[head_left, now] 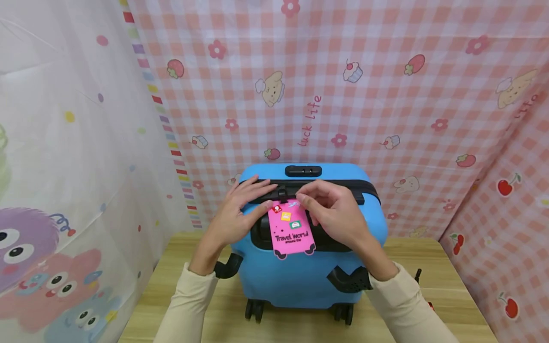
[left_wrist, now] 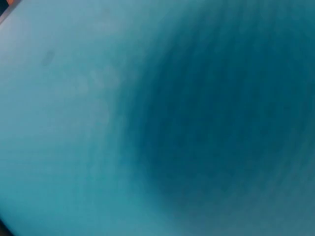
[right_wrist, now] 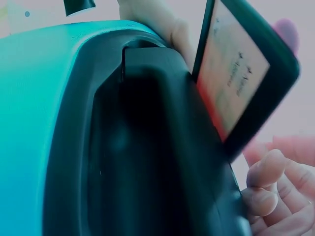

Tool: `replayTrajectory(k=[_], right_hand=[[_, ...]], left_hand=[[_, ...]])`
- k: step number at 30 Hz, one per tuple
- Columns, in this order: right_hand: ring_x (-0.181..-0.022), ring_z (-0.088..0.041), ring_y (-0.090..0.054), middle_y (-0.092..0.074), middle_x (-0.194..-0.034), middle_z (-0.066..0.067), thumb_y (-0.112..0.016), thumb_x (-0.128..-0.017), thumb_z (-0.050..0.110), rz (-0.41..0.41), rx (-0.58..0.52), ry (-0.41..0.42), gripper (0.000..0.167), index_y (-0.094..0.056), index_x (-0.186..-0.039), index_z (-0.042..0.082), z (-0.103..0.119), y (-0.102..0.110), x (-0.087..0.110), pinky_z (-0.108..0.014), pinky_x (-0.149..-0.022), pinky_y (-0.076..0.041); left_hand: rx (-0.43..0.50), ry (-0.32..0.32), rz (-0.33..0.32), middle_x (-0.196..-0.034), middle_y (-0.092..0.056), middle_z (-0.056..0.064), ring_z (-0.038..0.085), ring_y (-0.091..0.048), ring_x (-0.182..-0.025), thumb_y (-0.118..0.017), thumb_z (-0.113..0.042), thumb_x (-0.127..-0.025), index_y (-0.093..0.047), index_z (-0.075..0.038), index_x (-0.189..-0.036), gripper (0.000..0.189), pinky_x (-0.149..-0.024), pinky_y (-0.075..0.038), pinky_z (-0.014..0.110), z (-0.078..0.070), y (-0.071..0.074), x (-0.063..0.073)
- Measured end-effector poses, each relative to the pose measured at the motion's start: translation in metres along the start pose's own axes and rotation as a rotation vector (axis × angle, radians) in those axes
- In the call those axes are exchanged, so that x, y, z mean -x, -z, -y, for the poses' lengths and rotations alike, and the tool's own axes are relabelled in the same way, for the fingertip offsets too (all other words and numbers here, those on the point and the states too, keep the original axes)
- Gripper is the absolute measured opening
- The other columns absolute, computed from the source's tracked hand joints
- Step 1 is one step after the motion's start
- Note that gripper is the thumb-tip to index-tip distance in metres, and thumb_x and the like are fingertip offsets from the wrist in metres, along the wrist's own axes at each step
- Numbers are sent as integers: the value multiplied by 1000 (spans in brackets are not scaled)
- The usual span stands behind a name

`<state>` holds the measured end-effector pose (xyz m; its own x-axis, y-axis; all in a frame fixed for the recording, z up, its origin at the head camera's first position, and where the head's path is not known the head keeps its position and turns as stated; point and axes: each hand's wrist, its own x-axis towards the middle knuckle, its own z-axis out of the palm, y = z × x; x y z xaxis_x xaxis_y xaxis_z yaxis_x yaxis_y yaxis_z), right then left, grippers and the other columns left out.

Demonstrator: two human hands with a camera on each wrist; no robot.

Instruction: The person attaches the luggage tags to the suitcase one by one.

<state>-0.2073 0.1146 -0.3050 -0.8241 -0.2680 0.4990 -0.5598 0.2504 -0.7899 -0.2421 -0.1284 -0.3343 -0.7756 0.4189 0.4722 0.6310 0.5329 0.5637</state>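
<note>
A pink luggage tag [head_left: 288,233] printed "Travel World" hangs from the black top handle [head_left: 356,194] of a blue suitcase [head_left: 296,281]. Its small black strap [head_left: 282,192] loops over that handle. Nearly straight fingers of my left hand [head_left: 238,212] lie on the handle, with the thumb at the tag's upper left corner. With curled fingers, my right hand [head_left: 336,209] pinches at the strap by the tag's upper right corner; the fingertips hide what is between them. The right wrist view shows the tag's black-framed back [right_wrist: 241,73]. Only blurred blue shell [left_wrist: 74,123] fills the left wrist view.
The suitcase stands on black wheels [head_left: 255,309] on a wood-grain table [head_left: 184,286]. A black lock [head_left: 303,170] sits on its far edge. Behind hangs a pink checked cloth [head_left: 364,109], with a white patterned cloth [head_left: 86,143] at the left. A small dark object [head_left: 418,275] lies beyond the right sleeve.
</note>
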Motion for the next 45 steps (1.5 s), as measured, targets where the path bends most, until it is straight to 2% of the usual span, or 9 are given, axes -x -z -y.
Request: replayTrajectory(k=[3,7,11,16,23,32,39,42,45], right_hand=[[-52,-19,-52,-61,-71,-9,-63,-97,9,-7,0,15,11,-70,-101,2,-2,7,6,-29,-53,-48],[-52,-16,-52,-65,-76,-11,-61,-96,1,-41,-9,94,8,-69,-99,-2,-7,25,16,-27,-52,-48],[-53,-13,-50,-66,-79,-9,-60,-94,-5,-120,-18,158,9,-67,-99,-5,-14,50,29,-25,-47,-44],[-58,-12,-51,-68,-84,-2,-58,-94,-9,-248,-41,142,13,-65,-103,-12,-29,79,49,-22,-52,-44],[-60,-13,-49,-61,-75,-2,-57,-95,-8,-402,23,29,14,-64,-106,-13,-61,108,77,-23,-55,-40],[-68,-7,-59,-72,-88,10,-61,-95,-2,-465,24,-156,14,-67,-108,-4,-110,134,121,-16,-61,-46],[-76,1,-61,-69,-91,19,-66,-95,11,-509,31,-408,15,-69,-111,12,-154,153,166,-11,-66,-46],[-79,3,-61,-69,-92,21,-67,-95,14,-517,-20,-478,16,-69,-111,18,-171,159,182,-10,-66,-45],[-81,6,-61,-67,-92,25,-67,-95,17,-497,10,-540,16,-68,-111,20,-187,161,196,-10,-67,-46]], left_hand=[[-5,3,0,-150,-50,-1,22,-26,-149,-59,-39,-98,-59,-25,-140,44,-120,-3,58,0,-1,0],[-10,-2,-1,-150,-49,0,23,-25,-150,-59,-39,-98,-58,-25,-141,45,-120,-2,58,0,-2,0],[-4,-2,-4,-150,-49,0,23,-25,-149,-59,-39,-98,-58,-24,-140,45,-120,-2,58,-1,-2,0],[6,-2,-7,-150,-50,0,23,-25,-149,-60,-37,-98,-59,-23,-140,44,-120,-3,59,0,0,1],[26,-7,-6,-149,-50,0,22,-25,-149,-61,-36,-98,-59,-23,-140,44,-120,-2,58,1,1,1],[21,7,-8,-149,-50,-1,21,-25,-149,-61,-36,-98,-59,-24,-140,43,-121,-3,56,1,-1,0],[14,2,-8,-149,-50,0,22,-25,-149,-60,-37,-98,-59,-23,-140,44,-120,-3,57,-1,-1,0],[21,1,-12,-149,-50,0,22,-25,-149,-61,-37,-98,-59,-23,-140,44,-121,-3,56,0,-1,0],[23,5,-13,-149,-50,-1,21,-26,-149,-61,-37,-98,-59,-23,-140,44,-121,-4,56,0,-1,0]])
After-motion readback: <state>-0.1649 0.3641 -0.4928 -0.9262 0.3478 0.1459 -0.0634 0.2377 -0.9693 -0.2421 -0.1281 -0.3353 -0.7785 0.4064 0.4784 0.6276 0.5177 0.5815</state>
